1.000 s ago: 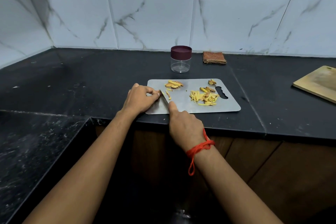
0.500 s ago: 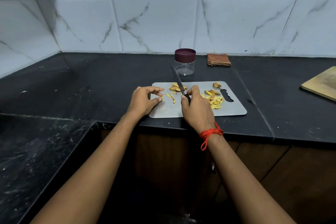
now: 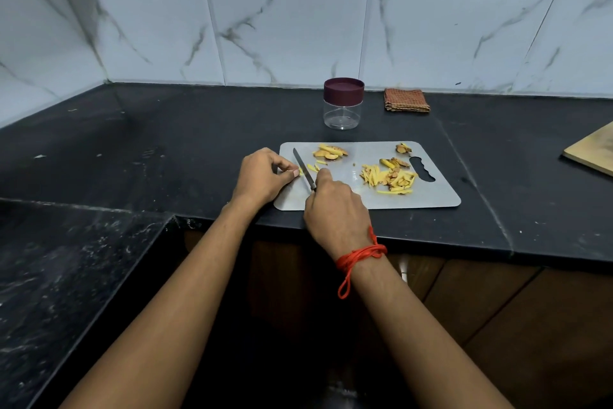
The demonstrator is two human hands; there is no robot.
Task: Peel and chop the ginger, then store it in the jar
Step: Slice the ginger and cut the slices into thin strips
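A steel cutting board (image 3: 431, 198) lies on the black counter. My right hand (image 3: 335, 209) grips a small knife (image 3: 303, 168), its blade lying low on the board's left part. My left hand (image 3: 262, 176) pinches a thin ginger piece (image 3: 301, 171) right beside the blade. Ginger slices (image 3: 330, 153) lie at the board's far left. A pile of cut strips and peel (image 3: 391, 178) sits toward the right, with one more bit (image 3: 403, 147) at the far right corner. The clear jar (image 3: 343, 103), maroon lid on, stands behind the board.
A folded brown cloth (image 3: 406, 100) lies by the tiled wall, right of the jar. A wooden board (image 3: 593, 153) pokes in at the right edge. The counter's front edge (image 3: 431, 242) runs just below the steel board; a lower dark slab (image 3: 66, 276) is at left.
The knife, raised and pointing away half a second ago, has come down onto the board beside my left fingertips. My left hand stays pinching ginger at the board's left edge.
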